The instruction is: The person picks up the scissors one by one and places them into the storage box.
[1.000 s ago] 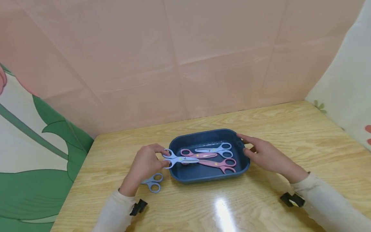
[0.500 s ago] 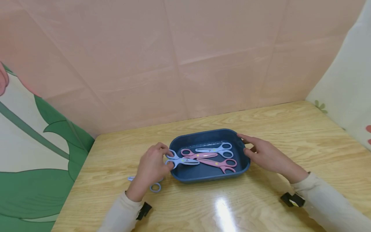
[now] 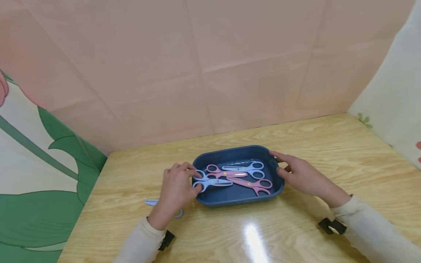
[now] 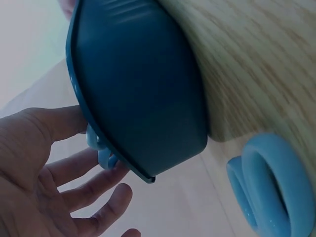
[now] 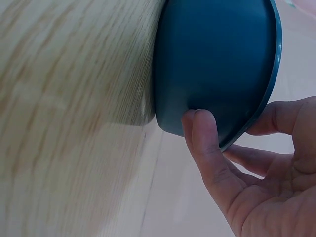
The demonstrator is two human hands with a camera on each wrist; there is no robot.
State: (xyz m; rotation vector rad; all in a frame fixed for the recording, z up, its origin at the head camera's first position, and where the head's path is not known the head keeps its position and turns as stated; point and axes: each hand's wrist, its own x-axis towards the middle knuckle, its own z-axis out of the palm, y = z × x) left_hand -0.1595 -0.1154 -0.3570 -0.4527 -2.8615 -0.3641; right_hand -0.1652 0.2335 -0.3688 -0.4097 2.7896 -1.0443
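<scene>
My left hand (image 3: 177, 190) is at the left rim of a dark blue tray (image 3: 227, 203), thumb and fingers on the handle loops of light blue scissors (image 3: 218, 182). Their blades point right, over the tray floor. In the left wrist view, bits of the blue loops (image 4: 94, 138) show between thumb and fingers at the rim. The right hand (image 3: 300, 177) holds the tray's right end, with fingertips (image 5: 205, 131) on the outer wall. Inside the tray lie another light blue pair of scissors (image 3: 241, 169) and two pink pairs (image 3: 251, 183), partly overlapping.
Another pair of light blue scissors (image 3: 152, 202) lies on the wooden table (image 3: 296, 230) left of the tray, partly covered by my left wrist. Behind the table hangs a pink sheet (image 3: 197, 73). Patterned panels flank both sides.
My left hand has moved right and lowered the light blue scissors into the tray. The pink scissors nearest the front have shifted slightly right. My right hand stays at the tray's right end.
</scene>
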